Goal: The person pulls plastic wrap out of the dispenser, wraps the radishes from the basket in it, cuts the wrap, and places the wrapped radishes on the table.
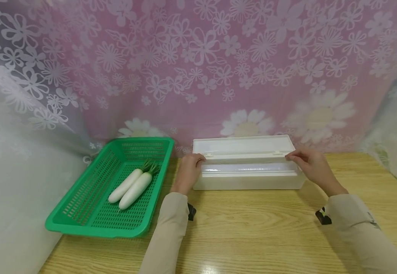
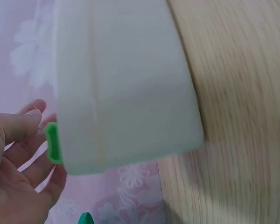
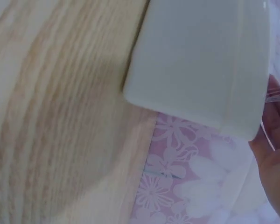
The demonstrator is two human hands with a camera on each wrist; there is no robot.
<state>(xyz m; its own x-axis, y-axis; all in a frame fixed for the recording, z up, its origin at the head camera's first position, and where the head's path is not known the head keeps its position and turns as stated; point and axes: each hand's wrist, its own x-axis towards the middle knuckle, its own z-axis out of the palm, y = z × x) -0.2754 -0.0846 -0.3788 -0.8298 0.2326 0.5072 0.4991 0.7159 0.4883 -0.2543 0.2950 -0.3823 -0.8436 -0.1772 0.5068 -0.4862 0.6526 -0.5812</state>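
A white cling film box (image 1: 250, 182) stands on the table with its lid (image 1: 243, 145) raised at the back. A roll of clear cling film (image 1: 250, 168) lies along its inside. My left hand (image 1: 188, 171) is at the box's left end, thumb and fingertip pinched together at the film's edge. In the left wrist view a small green tab (image 2: 52, 143) juts from the box's rim beside those fingers. At the other end my right hand (image 1: 313, 169) pinches the film; a clear crumpled bit (image 3: 276, 98) shows between its fingers in the right wrist view.
Left of the box sits a green plastic basket (image 1: 164, 179) with two white radishes (image 1: 136, 190) in it. Behind the wooden table (image 1: 253, 236) hangs a pink floral curtain (image 1: 198, 76), close to the raised lid. A pale sheet (image 1: 20, 182) hangs along the left side.
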